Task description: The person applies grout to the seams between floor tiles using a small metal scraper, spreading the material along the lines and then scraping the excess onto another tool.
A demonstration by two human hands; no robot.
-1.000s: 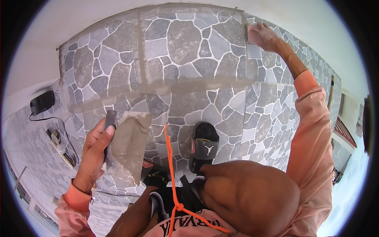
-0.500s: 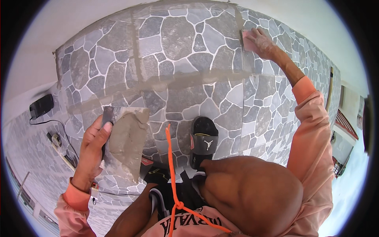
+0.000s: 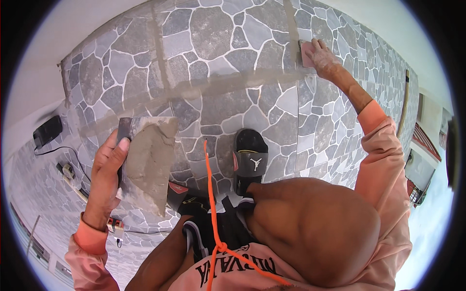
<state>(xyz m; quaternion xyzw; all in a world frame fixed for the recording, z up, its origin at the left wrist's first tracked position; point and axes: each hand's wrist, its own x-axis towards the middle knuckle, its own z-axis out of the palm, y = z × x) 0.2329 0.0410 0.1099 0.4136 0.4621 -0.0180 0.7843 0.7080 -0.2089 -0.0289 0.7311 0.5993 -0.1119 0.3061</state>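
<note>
My left hand [image 3: 108, 165] grips a flat rectangular plate [image 3: 127, 191] by its left edge, thumb on top. A thick smear of wet grey grout [image 3: 150, 157] covers much of that plate. At the far right, my right hand [image 3: 324, 59] is closed around a small pink rectangular grout spreader [image 3: 307, 54], its fingers on top of it. The spreader lies against the stone-patterned tile floor [image 3: 216, 31], along a joint [image 3: 292, 24] filled with grey grout. Another grout-smeared joint [image 3: 213, 82] runs across the floor between my hands.
My sandalled foot [image 3: 250, 155] stands on the tiles near the middle, with an orange cord [image 3: 209, 179] hanging beside it. At left are a black box-shaped device [image 3: 47, 131] with a cable and a power strip [image 3: 115, 224]. A pale wall [image 3: 41, 53] borders the floor.
My right hand has drawn the spreader along the joint toward me, nearer the crossing joint. The view has shifted slightly; my left hand still holds the plate with grout.
</note>
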